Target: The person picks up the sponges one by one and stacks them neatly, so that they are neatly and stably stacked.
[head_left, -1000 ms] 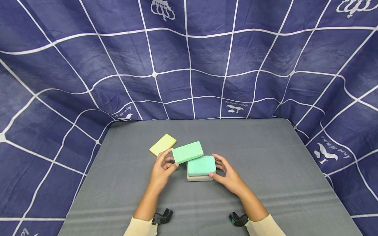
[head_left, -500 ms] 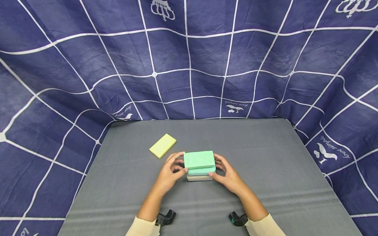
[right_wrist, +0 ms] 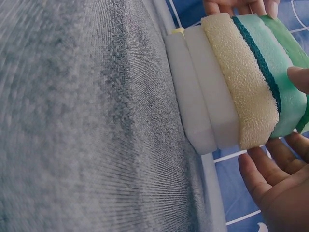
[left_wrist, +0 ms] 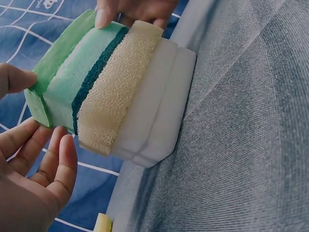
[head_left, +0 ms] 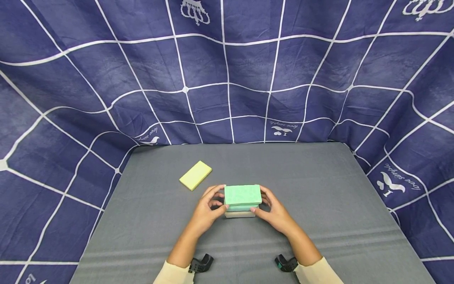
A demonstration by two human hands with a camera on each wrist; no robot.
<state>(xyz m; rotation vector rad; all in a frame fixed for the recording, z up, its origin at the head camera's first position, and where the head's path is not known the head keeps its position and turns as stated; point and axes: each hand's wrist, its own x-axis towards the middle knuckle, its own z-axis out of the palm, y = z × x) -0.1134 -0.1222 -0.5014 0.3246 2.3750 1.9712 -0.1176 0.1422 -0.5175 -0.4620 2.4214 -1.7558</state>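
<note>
In the head view my left hand (head_left: 207, 209) pinches the green sponge (head_left: 242, 193) by its left end, thumb in front and fingers behind. That sponge lies flat on top of a stack. Below it comes a mint sponge (left_wrist: 70, 84) with a dark teal scouring layer (left_wrist: 96, 77). A porous beige sponge (left_wrist: 116, 92) is under that, above two white sponges (left_wrist: 157, 106) at the bottom. On the stack's right side my right hand (head_left: 274, 215) holds the mint sponge between thumb and fingers.
A flat yellow sponge (head_left: 196, 175) lies on the grey cloth-covered table (head_left: 301, 169), behind and left of the stack. Beyond the table hangs a blue curtain (head_left: 248, 98) with white grid lines. Each wrist wears a black strap device (head_left: 201, 263).
My left hand has brought the green sponge rightward and down, from tilted over the stack's left corner to lined up on top. My right hand has stayed in place.
</note>
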